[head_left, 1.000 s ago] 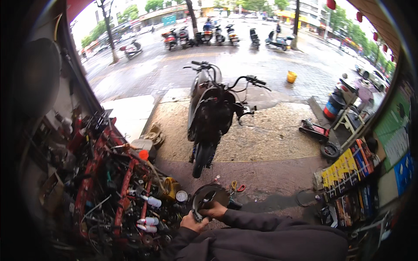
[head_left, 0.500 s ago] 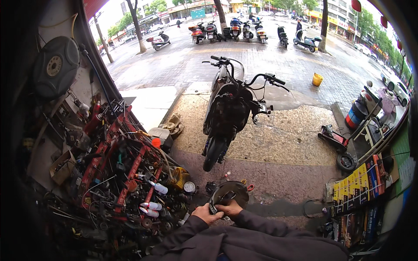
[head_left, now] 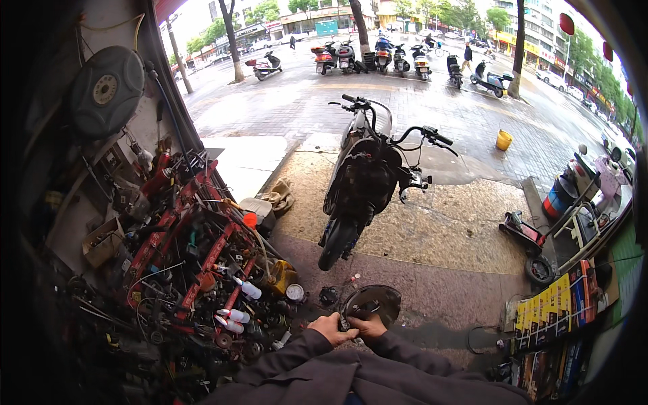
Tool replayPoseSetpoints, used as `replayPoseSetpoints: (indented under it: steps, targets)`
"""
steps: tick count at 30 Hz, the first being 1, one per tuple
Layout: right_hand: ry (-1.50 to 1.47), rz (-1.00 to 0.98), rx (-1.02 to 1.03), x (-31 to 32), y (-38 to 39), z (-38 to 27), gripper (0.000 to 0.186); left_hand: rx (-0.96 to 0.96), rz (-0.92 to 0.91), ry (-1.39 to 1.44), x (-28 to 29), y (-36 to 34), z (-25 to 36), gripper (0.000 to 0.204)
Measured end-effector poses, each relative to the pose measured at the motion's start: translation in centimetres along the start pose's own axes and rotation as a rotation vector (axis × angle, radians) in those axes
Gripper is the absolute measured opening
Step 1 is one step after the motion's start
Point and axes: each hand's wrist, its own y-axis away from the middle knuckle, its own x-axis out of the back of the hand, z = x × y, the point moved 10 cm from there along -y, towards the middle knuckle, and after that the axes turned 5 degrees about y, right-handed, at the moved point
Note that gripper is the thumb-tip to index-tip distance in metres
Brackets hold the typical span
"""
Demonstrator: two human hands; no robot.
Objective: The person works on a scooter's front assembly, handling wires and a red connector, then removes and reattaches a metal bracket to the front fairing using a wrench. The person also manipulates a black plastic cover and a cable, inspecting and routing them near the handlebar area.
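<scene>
Together, in the head view, the left hand (head_left: pixel 331 329) and right hand (head_left: pixel 368 327) gripped the near edge of a dark curved shell (head_left: pixel 386 302), held just before the torso. Open floor (head_left: pixel 445 287) stretched rightward; a heap of parts (head_left: pixel 185 331) crowded the left side. Red-orange handles, visible beyond the rim half a second earlier, had disappeared.

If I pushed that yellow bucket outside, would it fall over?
The yellow bucket might tip if shoved near the top, since it looks narrower at the bottom than at the rim. It could slide too, because the paving looks shiny and wet.
</scene>
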Motion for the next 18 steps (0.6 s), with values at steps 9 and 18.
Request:
replayPoseSetpoints:
  steps: [9,18]
  targets:
    - [-0.002,0.022,-0.072,0.4,0.6,1.4,0.03,0.03,0.037,0.002,0.2,1.0,0.0,0.072]
    - [0.013,0.055,-0.127,0.5,1.7,1.5,0.027,0.014,0.098,0.054,0.4,1.9,0.4,0.071]
